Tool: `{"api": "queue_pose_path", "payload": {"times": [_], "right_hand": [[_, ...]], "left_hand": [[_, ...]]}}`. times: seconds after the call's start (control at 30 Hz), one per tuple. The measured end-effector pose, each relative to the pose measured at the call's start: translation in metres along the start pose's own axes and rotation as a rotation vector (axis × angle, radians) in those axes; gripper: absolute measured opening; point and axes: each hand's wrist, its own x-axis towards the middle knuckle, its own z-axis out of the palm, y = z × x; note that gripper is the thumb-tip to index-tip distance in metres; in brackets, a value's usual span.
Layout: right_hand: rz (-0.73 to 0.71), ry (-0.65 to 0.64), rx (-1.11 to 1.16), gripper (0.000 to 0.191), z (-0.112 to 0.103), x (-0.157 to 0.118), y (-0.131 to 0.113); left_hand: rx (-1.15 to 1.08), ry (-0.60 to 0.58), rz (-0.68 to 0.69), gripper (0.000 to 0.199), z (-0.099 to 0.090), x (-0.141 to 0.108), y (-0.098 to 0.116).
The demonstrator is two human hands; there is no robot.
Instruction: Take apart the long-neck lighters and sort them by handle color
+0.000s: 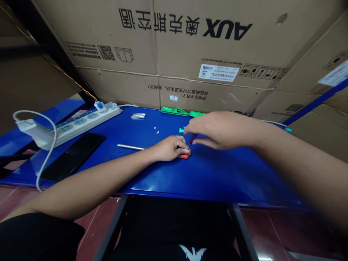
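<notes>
Stacked AUX cartons stand behind a blue counter. Well left of the fingers lie a white power strip and a black smartphone; a steel rod lies nearer, beside the left hand. A green plastic case lies beyond the fingers. Left fingers are clenched over an orange-red piece resting on the counter. Right hand fingers grasp a small red-handled screwdriver, tip at the left fingertips. Small white fragments lie just beyond.
</notes>
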Motion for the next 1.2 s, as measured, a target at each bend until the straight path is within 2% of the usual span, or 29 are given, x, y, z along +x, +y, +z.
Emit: {"api": "queue_pose_path", "payload": {"times": [0.13, 0.2, 0.27, 0.33, 0.5, 0.6, 0.73, 0.87, 1.0, 1.1, 1.2], "right_hand": [[0.024, -0.045, -0.026, 0.017, 0.000, 0.000, -0.001], [0.029, -0.051, -0.067, 0.014, 0.001, 0.002, -0.004], [0.031, -0.067, -0.100, 0.014, 0.002, 0.003, -0.008], [0.073, -0.065, -0.141, 0.022, 0.004, 0.005, -0.012], [0.201, -0.019, -0.217, 0.056, 0.010, 0.011, -0.019], [0.271, -0.036, -0.196, 0.064, 0.009, 0.012, -0.020], [0.277, -0.084, -0.123, 0.056, 0.004, 0.006, -0.016], [0.221, -0.113, -0.085, 0.043, 0.001, 0.003, -0.014], [0.279, -0.128, -0.045, 0.051, 0.000, 0.008, -0.018], [0.317, -0.130, -0.047, 0.058, -0.001, 0.008, -0.019], [0.271, -0.077, -0.073, 0.052, -0.002, 0.004, -0.014]], "left_hand": [[0.103, -0.043, 0.043, 0.018, -0.003, -0.003, 0.004], [0.179, -0.052, 0.042, 0.038, -0.004, -0.004, 0.005], [0.240, -0.050, 0.029, 0.047, -0.003, -0.006, 0.005], [0.278, -0.045, 0.020, 0.042, -0.001, -0.006, 0.005], [0.294, -0.049, 0.017, 0.034, 0.000, -0.007, 0.005], [0.277, -0.044, 0.007, 0.037, 0.000, -0.008, 0.006], [0.256, -0.050, 0.048, 0.039, 0.000, -0.008, 0.006], [0.199, -0.022, 0.072, 0.023, 0.001, -0.007, 0.008], [0.131, -0.014, 0.070, 0.030, 0.001, -0.005, 0.009], [0.122, -0.019, 0.067, 0.024, 0.001, -0.004, 0.008], [0.124, 0.001, 0.041, 0.024, 0.001, -0.004, 0.008]]}}
